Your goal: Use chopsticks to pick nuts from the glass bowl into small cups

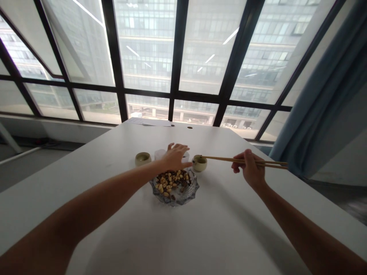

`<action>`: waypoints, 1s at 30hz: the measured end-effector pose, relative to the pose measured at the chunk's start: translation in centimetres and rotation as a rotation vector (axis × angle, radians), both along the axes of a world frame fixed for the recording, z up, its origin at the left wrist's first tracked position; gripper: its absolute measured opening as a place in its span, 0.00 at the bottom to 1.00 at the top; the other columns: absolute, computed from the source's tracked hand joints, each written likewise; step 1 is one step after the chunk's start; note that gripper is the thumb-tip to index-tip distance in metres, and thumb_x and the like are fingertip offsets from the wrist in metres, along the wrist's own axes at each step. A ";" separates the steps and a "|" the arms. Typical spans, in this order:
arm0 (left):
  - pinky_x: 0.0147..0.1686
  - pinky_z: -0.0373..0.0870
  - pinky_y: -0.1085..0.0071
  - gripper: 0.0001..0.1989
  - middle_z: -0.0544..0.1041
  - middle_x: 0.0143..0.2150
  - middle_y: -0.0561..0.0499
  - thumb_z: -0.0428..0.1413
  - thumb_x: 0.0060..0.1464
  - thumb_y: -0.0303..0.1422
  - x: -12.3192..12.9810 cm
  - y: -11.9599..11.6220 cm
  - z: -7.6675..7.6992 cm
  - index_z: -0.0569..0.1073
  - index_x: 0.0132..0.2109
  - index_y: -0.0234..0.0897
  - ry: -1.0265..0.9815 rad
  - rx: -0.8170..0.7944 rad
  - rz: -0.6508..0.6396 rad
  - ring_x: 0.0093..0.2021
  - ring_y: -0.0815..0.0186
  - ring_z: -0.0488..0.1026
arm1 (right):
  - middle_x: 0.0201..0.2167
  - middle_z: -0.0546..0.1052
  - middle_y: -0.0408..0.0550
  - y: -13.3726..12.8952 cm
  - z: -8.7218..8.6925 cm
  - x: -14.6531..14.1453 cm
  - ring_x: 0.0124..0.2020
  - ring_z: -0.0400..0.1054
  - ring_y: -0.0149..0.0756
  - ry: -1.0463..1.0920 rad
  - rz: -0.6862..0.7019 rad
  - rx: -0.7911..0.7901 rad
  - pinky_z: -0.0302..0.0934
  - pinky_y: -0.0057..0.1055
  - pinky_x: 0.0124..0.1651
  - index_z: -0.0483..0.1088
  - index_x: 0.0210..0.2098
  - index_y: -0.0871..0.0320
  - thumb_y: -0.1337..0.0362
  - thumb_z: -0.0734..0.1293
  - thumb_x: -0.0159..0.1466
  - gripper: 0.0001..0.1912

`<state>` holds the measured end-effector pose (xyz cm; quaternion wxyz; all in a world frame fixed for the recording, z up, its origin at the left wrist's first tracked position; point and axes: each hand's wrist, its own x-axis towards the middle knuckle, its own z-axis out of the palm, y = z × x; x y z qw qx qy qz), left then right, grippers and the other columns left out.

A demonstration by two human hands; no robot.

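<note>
Basically, glass bowl [189, 194] w/ nuts [169, 182] nr spread L hand [175, 156]; R hand [252, 167] pinching chopsticks [219, 157] by R cup [200, 163].

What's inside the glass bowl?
The glass bowl holds pale nuts and dark, seed-like pieces; bare glass shows at its near right. The left hand and forearm hide part of its far rim, and anything under the top layer is covered.

likely an office: white table [177, 236], large framed windows [149, 46].

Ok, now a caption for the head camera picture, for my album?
Chopsticks in the right hand meet a small cup; left hand near nuts.
</note>
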<state>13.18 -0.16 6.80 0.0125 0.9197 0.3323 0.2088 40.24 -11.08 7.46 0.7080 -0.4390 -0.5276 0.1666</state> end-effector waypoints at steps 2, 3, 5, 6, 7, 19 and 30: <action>0.69 0.39 0.46 0.38 0.63 0.69 0.39 0.58 0.54 0.52 3.1 0.8 0.1 0.63 0.66 0.37 0.117 -0.057 -0.034 0.70 0.50 0.55 | 0.11 0.71 0.46 0.2 0.1 0.5 0.09 0.63 0.31 0.003 0.000 -0.010 0.56 0.27 0.10 0.72 0.22 0.60 0.37 0.68 0.59 0.30; 0.68 0.38 0.45 0.40 0.62 0.70 0.39 0.59 0.52 0.53 4.3 1.2 0.0 0.62 0.66 0.37 0.172 -0.083 -0.038 0.70 0.50 0.54 | 0.10 0.71 0.46 0.3 0.1 0.7 0.09 0.62 0.31 0.002 -0.002 -0.011 0.56 0.27 0.10 0.72 0.22 0.60 0.37 0.68 0.59 0.30; 0.68 0.39 0.45 0.42 0.63 0.69 0.38 0.60 0.49 0.55 6.2 2.2 -0.3 0.63 0.65 0.38 0.266 -0.134 -0.040 0.70 0.48 0.54 | 0.10 0.71 0.46 0.4 0.1 1.0 0.08 0.62 0.31 -0.012 -0.004 -0.013 0.56 0.27 0.10 0.72 0.21 0.60 0.36 0.67 0.59 0.31; 0.68 0.41 0.46 0.42 0.65 0.67 0.38 0.60 0.48 0.55 6.9 2.7 -0.4 0.64 0.64 0.37 0.305 -0.157 -0.040 0.70 0.47 0.55 | 0.10 0.71 0.46 0.4 0.1 1.0 0.08 0.62 0.31 -0.021 -0.004 -0.013 0.56 0.27 0.10 0.72 0.21 0.60 0.36 0.67 0.59 0.31; 0.67 0.43 0.46 0.40 0.68 0.65 0.37 0.60 0.47 0.55 7.4 3.0 -0.4 0.67 0.62 0.37 0.335 -0.175 -0.039 0.68 0.46 0.57 | 0.10 0.71 0.46 0.4 0.1 1.1 0.08 0.62 0.31 -0.029 -0.004 -0.012 0.56 0.27 0.10 0.72 0.21 0.59 0.36 0.67 0.59 0.31; 0.64 0.44 0.50 0.43 0.73 0.56 0.43 0.68 0.36 0.52 7.5 2.9 -0.7 0.64 0.57 0.39 0.282 -0.087 -0.099 0.59 0.51 0.66 | 0.10 0.71 0.45 0.1 0.1 1.3 0.08 0.61 0.30 -0.081 -0.012 -0.014 0.55 0.26 0.10 0.72 0.21 0.59 0.36 0.67 0.59 0.31; 0.65 0.47 0.50 0.42 0.74 0.58 0.41 0.64 0.41 0.56 7.7 3.7 -0.8 0.68 0.60 0.40 0.260 -0.138 -0.080 0.60 0.48 0.67 | 0.18 0.77 0.48 -0.1 -0.5 1.2 0.17 0.69 0.32 -0.579 -0.002 -0.164 0.63 0.28 0.20 0.75 0.25 0.59 0.38 0.63 0.64 0.31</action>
